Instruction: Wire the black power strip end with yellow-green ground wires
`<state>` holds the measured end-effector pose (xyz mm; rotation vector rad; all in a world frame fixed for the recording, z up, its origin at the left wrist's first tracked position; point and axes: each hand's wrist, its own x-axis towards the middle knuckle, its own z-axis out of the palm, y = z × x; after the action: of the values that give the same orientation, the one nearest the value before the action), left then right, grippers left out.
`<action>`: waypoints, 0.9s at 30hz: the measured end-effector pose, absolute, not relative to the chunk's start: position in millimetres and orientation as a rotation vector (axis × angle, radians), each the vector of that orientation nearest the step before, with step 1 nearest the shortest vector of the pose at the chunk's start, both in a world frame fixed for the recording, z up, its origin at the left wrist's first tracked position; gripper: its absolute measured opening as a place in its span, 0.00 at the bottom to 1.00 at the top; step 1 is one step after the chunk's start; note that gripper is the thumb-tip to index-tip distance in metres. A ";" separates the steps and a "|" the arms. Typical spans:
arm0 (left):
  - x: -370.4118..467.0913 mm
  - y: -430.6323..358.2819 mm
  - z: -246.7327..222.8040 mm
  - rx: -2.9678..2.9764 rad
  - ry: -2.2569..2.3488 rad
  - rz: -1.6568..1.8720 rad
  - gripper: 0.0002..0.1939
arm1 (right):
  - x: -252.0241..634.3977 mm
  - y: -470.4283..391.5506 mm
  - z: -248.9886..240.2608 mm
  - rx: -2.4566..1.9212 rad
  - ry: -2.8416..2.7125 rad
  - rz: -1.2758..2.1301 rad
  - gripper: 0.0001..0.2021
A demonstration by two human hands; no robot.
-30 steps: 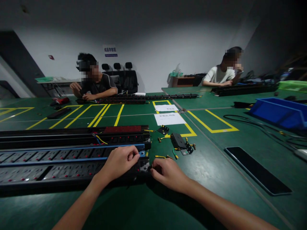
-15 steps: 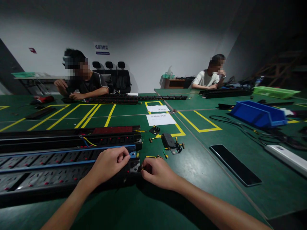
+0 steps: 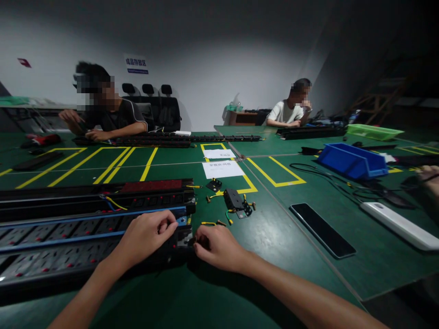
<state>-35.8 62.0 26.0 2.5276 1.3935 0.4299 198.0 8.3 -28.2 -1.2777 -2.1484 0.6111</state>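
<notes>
Long black power strips with rows of sockets and red dots lie side by side at left. My left hand [image 3: 151, 235] rests, fingers curled, on the right end of the nearest power strip [image 3: 80, 258], beside a blue-edged strip [image 3: 99, 227]. Whether it holds anything is hidden. At the open end of that nearest strip, my right hand [image 3: 219, 246] is closed in a pinch; a small dark piece shows at its fingertips, too small to name. Just beyond it lie a black box-like part [image 3: 233, 199] with yellow and green wire leads and a small black bracket [image 3: 214, 184].
A phone [image 3: 322, 230], a white power bank-like block [image 3: 399, 225], black cables and a blue bin [image 3: 353, 160] are at right. Another person's hand [image 3: 430, 178] shows at the right edge. Two people sit across the table. Paper labels [image 3: 222, 169] lie mid-table.
The view has turned slightly right, so the scene sits further left. Another person's hand has come in at the right edge. Both my hands stay at the strip's end.
</notes>
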 end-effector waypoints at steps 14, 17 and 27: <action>-35.2 61.7 27.1 2.525 1.400 0.406 0.13 | 197.8 10.4 -24.1 -1.307 -2.152 0.647 0.03; -35.0 61.2 27.0 2.527 1.393 0.418 0.13 | 199.0 9.1 -24.9 -1.302 -2.186 0.617 0.03; -34.5 60.0 27.9 2.538 1.373 0.444 0.12 | 198.7 7.9 -23.7 -1.304 -2.162 0.677 0.03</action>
<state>-34.5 60.0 27.9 2.5384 1.3732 0.4443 198.7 7.9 -23.7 -1.3037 -2.1619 0.6775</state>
